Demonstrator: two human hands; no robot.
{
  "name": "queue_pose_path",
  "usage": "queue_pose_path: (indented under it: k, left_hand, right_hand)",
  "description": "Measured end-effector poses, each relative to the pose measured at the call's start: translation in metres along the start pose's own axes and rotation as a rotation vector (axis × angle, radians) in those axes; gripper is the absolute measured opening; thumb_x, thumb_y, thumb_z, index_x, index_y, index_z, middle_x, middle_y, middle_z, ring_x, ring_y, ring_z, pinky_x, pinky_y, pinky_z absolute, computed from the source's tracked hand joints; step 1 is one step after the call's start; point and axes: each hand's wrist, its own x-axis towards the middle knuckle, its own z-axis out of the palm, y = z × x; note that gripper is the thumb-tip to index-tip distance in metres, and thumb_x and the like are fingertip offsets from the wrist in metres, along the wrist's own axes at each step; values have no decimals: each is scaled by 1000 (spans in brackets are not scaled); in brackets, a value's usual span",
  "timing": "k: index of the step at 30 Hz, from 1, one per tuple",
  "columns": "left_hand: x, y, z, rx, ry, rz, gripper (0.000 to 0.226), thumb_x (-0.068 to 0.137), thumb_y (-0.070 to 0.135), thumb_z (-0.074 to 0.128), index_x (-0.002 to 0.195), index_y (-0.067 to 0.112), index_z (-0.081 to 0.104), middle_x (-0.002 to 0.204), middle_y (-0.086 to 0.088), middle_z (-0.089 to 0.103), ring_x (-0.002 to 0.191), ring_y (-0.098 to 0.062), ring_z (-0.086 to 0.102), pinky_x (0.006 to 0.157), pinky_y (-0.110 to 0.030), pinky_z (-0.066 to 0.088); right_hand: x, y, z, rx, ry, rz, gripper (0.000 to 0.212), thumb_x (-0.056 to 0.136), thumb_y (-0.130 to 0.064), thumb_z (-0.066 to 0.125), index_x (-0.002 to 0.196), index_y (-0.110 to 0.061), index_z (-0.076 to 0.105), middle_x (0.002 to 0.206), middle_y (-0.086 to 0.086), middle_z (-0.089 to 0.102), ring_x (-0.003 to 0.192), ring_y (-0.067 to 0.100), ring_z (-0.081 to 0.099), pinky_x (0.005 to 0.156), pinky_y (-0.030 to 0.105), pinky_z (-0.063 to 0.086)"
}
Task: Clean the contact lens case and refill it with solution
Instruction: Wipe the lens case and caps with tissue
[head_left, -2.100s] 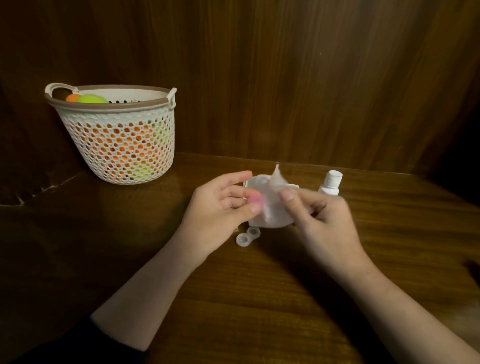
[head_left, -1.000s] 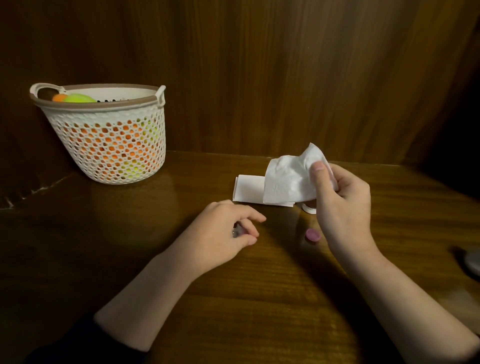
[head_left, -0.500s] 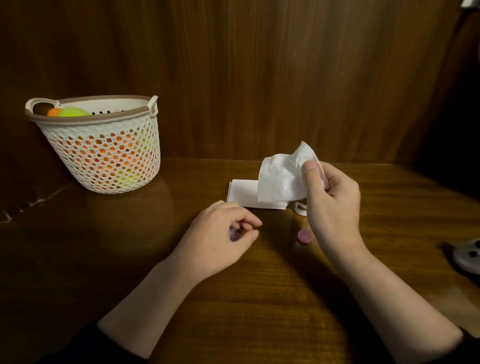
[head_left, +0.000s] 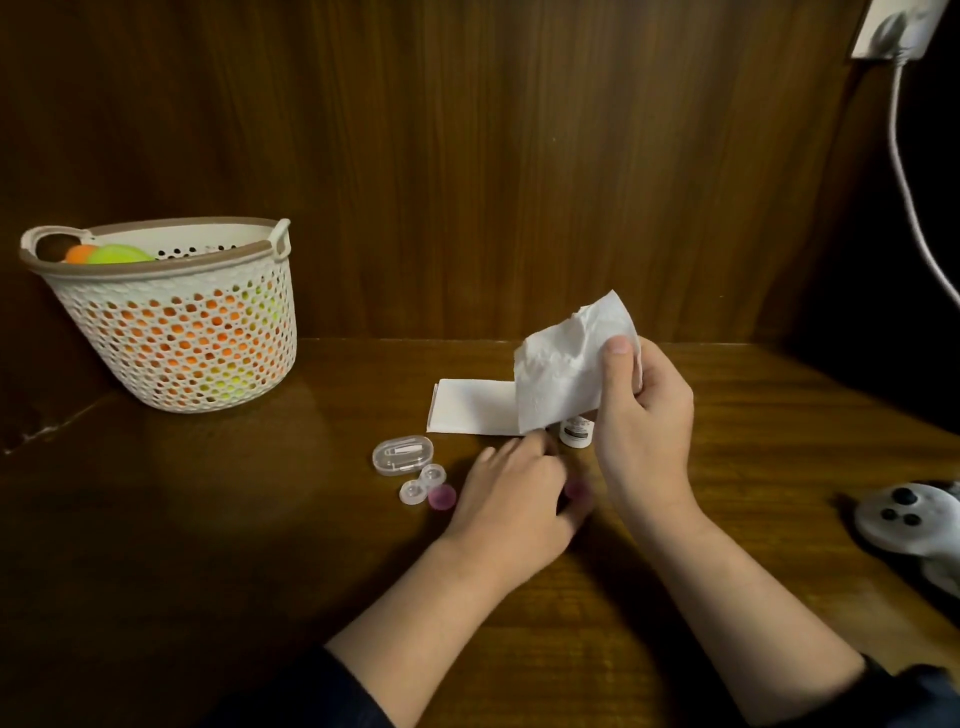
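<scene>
The clear contact lens case (head_left: 422, 484) lies open on the wooden table, with one pink cap (head_left: 442, 496) touching its right side. My left hand (head_left: 511, 499) is blurred just right of it, fingers curled toward a second pink cap (head_left: 576, 489); I cannot tell whether it grips that cap. My right hand (head_left: 644, 415) is raised above the table and pinches a crumpled white tissue (head_left: 569, 369). The small white solution bottle (head_left: 575, 432) stands behind, mostly hidden by the tissue and my right hand.
A clear oval box with tweezers (head_left: 403, 454) sits behind the case. A folded tissue (head_left: 470, 413) lies flat further back. A white mesh basket (head_left: 171, 332) with coloured balls stands far left. A grey controller (head_left: 904, 514) is at the right edge, a white cable (head_left: 906, 176) above.
My left hand has moved right, away from the lens case, leaving one pink cap beside it, and now reaches the other cap. The case and oval box are uncovered. My right hand still holds the tissue.
</scene>
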Motion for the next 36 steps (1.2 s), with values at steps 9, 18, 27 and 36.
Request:
queue_pose_path:
  k: [9,18,27,36]
  left_hand:
    - [-16,-30,-21,-156,-31,61,20,102,43,65,119,40,77,104,26,64,97,3,62,85,-28,54]
    - [-28,-93,-51,-685,243,-221,26,96,19,77,121,27,79,95,11,82,87,-4,79,81,-28,67]
    - [-28,-94,-41,-854,176,-215,17,96,22,77,112,27,81,90,11,83,83,-9,80,62,-17,59]
    - [-29,-96,-44,-807,235,-162,20,98,21,75,115,28,81,90,9,83,85,-9,80,73,-26,65]
  right_hand:
    - [-2,5,2,-47,-34,33,29,112,-41,51,92,-25,65,92,-8,68,88,15,66,70,40,60]
    - [-14,8,12,-48,-246,151,16,108,-34,59,100,-37,72,104,-25,73,103,0,68,89,47,65]
    - [-17,11,20,148,-365,397,29,97,-23,64,87,-46,77,86,-39,69,109,17,63,102,52,56]
    - [-19,9,15,667,-658,639,45,79,-13,54,118,0,72,113,20,81,92,27,82,66,33,66]
